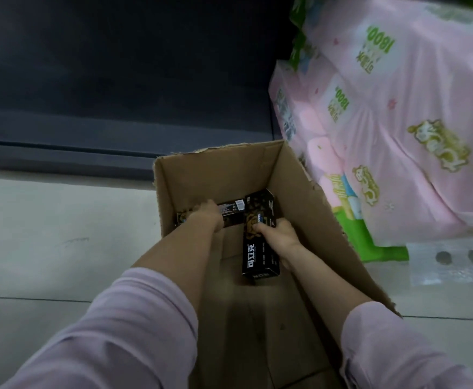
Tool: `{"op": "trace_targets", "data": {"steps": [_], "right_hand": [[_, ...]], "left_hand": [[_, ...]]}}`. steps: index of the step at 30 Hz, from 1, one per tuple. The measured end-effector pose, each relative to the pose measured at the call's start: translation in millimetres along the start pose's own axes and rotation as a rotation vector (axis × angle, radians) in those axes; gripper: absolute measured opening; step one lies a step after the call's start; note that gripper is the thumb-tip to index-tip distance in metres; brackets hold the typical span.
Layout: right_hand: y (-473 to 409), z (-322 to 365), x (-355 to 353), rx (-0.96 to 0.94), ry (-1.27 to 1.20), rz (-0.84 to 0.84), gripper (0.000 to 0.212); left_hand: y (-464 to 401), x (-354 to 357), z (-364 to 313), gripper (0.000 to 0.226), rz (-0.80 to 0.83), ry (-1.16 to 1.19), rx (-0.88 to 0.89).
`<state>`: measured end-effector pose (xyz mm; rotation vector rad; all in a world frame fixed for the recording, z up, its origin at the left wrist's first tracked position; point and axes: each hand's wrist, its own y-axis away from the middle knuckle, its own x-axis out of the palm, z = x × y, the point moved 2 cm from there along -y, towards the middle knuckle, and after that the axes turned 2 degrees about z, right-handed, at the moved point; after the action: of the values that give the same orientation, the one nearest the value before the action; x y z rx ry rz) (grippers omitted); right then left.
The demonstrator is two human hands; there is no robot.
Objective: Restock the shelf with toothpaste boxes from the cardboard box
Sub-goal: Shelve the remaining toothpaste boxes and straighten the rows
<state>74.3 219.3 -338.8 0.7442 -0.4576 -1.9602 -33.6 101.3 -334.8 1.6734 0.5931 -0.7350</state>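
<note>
Along the left and lower left of the frame lies a pale tiled floor (47, 234), and above it, across the upper left, runs the dark blue-grey base of a shelf unit (117, 108). From the lower left a forearm in a pale lilac sleeve (111, 332) reaches up into an open brown cardboard box (210, 175) that stands on the floor in the centre of the frame. There the left hand (206, 217) lies over a long black toothpaste box (229, 210) resting crosswise against the carton's far wall; its fingers curl over the top edge of that pack and grasp it, though the fingertips are blurred. Just right of it, touching its end, a second black toothpaste box with gold print and white lettering (259, 237) stands tilted lengthwise, its near end toward the lower centre of the frame. The right hand (279, 234) clasps this second pack from its right side, thumb across the printed face. The right forearm runs down to a second lilac sleeve (384, 346) at the lower right. Beside the carton's right wall, filling the upper right, lean pink plastic-wrapped packs of tissue rolls with green print (398, 122), and below them lies a clear plastic wrapper (451, 262) on the tiles.
</note>
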Motion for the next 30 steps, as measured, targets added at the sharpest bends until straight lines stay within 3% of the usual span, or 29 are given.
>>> {"op": "trace_targets", "data": {"steps": [2,5,9,14,18,23,30], "right_hand": [[-2.6,1.5,2.0,-0.022,0.009,0.018,0.053],[-5.7,1.3,5.4,-0.037,0.019,0.04,0.054],[-7.8,2.2,5.1,-0.019,0.032,0.033,0.054],[7.5,11.3,-1.2,0.019,0.018,-0.01,0.054],[49.4,35.2,-7.2,0.035,-0.12,-0.028,0.05],[124.9,110.6,-29.8,-0.066,-0.301,-0.058,0.035],[261.0,273.4,-61.2,-0.26,-0.352,-0.036,0.058]], "left_hand": [[-9.4,7.2,1.6,0.063,0.028,-0.072,-0.02],[-15.0,13.3,1.5,0.055,-0.067,-0.227,-0.019],[-18.9,33.5,0.0,0.048,-0.099,-0.174,-0.061],[4.3,22.7,-5.4,0.044,-0.05,0.296,-0.032],[59.8,-7.1,-1.4,0.042,0.2,0.866,-0.044],[157.4,-91.5,16.9,0.025,0.201,1.089,0.131],[297.0,-256.2,22.7,0.023,0.075,1.211,0.315]]}}
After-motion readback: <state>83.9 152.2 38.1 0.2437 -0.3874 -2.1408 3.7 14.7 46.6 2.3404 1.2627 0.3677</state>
